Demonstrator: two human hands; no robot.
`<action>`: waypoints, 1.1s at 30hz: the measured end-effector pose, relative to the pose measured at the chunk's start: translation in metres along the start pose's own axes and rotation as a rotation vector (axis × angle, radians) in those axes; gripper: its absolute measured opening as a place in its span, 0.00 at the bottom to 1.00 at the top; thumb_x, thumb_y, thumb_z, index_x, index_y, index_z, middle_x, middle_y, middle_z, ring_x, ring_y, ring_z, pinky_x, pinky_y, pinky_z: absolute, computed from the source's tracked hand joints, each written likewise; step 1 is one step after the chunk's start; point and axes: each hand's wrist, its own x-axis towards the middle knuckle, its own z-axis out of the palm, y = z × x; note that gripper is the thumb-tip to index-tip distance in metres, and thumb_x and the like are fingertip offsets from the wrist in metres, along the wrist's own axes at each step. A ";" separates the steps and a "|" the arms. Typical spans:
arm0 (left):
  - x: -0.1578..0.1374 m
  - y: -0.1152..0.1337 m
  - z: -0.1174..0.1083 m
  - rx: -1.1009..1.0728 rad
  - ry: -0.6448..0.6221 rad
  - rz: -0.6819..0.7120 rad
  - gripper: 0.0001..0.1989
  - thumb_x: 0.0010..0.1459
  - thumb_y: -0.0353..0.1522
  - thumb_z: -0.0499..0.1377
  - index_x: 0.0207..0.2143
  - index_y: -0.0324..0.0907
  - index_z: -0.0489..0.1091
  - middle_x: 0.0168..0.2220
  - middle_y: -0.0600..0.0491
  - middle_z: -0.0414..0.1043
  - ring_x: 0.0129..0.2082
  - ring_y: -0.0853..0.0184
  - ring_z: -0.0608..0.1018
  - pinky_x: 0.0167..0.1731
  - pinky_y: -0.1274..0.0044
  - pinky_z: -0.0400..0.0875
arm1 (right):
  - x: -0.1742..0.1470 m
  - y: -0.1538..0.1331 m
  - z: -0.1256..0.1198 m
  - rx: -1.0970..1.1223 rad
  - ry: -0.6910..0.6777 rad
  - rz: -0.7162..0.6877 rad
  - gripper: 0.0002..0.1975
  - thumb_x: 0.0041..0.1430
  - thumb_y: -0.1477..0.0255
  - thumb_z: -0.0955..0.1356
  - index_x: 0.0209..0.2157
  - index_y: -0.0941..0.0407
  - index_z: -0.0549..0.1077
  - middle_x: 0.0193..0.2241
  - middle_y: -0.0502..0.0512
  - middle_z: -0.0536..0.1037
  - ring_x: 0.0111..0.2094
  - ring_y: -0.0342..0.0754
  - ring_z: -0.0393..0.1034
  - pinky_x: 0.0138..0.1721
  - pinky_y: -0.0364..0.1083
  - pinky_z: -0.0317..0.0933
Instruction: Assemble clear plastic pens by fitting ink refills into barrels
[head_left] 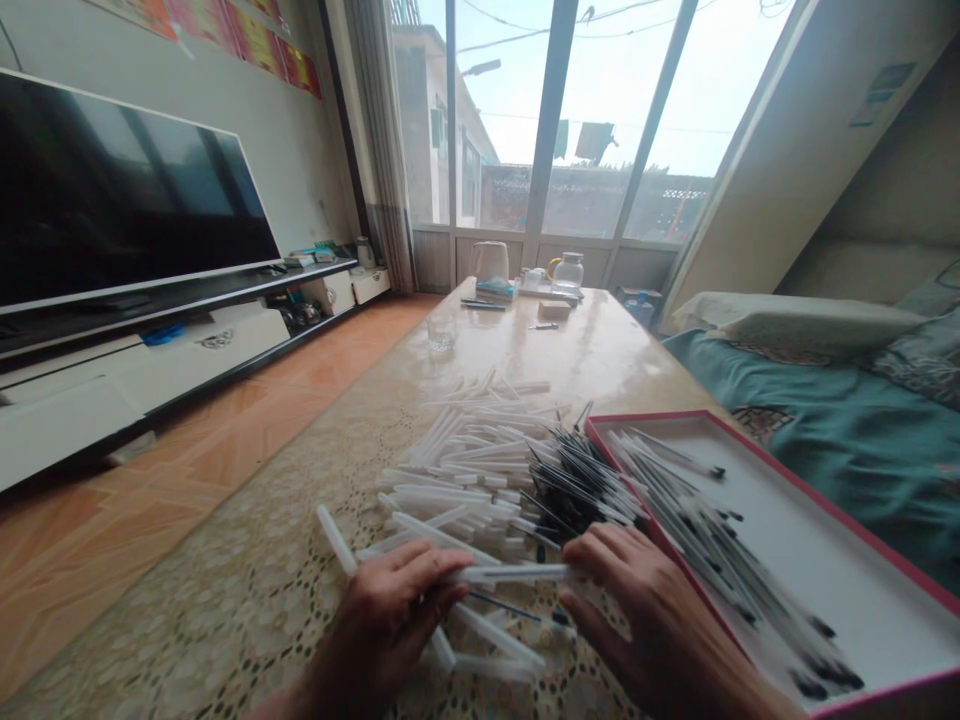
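Left of the box (795,530), our left hand (397,592) and right hand (634,582) hold a white tube (517,574) by both ends; we should keep it straight and squeeze softly.

From where I stand, I see a slender, whitish translucent tube (517,573) held nearly level, pinched at one end, its other end lost from sight, with a thin dark line running along much of its length. More pale tubes (457,470) of the same kind lie in a loose, criss-crossed heap just beyond it, a few straying below and to the left. Close against the heap's right side, slim rods with dark ends (581,470) lie bunched, their dark parts crowding together, and one loose dark rod (510,608) slants just below the raised tube.
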 end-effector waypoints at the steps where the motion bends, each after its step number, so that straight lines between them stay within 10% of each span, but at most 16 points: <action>1: -0.001 0.000 0.002 0.027 -0.026 0.063 0.08 0.58 0.30 0.61 0.37 0.45 0.79 0.27 0.50 0.78 0.27 0.63 0.78 0.28 0.78 0.71 | 0.000 -0.001 0.003 -0.072 0.002 -0.042 0.04 0.59 0.69 0.68 0.35 0.54 0.68 0.32 0.54 0.75 0.34 0.52 0.71 0.35 0.49 0.62; 6: -0.005 -0.004 0.009 0.181 -0.127 0.436 0.12 0.66 0.34 0.50 0.35 0.40 0.71 0.23 0.54 0.71 0.20 0.69 0.73 0.21 0.80 0.64 | 0.002 -0.010 0.021 -0.152 -0.058 -0.214 0.05 0.58 0.75 0.68 0.29 0.55 0.68 0.24 0.48 0.76 0.22 0.45 0.71 0.22 0.42 0.53; 11: -0.011 -0.013 0.013 0.305 -0.235 0.487 0.16 0.69 0.37 0.41 0.30 0.44 0.60 0.21 0.56 0.67 0.17 0.69 0.69 0.19 0.76 0.56 | 0.001 -0.012 0.033 -0.112 -0.070 -0.208 0.08 0.57 0.76 0.66 0.25 0.55 0.66 0.18 0.45 0.75 0.15 0.40 0.67 0.16 0.43 0.43; 23: -0.004 0.011 0.007 0.118 -0.456 -0.013 0.19 0.67 0.39 0.44 0.24 0.44 0.60 0.21 0.57 0.64 0.21 0.69 0.69 0.24 0.78 0.57 | 0.006 -0.006 0.017 -0.312 0.052 -0.379 0.17 0.71 0.65 0.57 0.27 0.53 0.64 0.20 0.46 0.72 0.18 0.45 0.66 0.20 0.47 0.43; 33: -0.005 0.036 0.004 -0.490 -0.480 -0.527 0.27 0.56 0.56 0.48 0.20 0.44 0.61 0.12 0.62 0.57 0.12 0.74 0.56 0.13 0.80 0.47 | 0.007 -0.010 0.007 -0.347 0.165 -0.440 0.17 0.71 0.67 0.57 0.26 0.53 0.62 0.19 0.45 0.69 0.19 0.44 0.62 0.22 0.48 0.42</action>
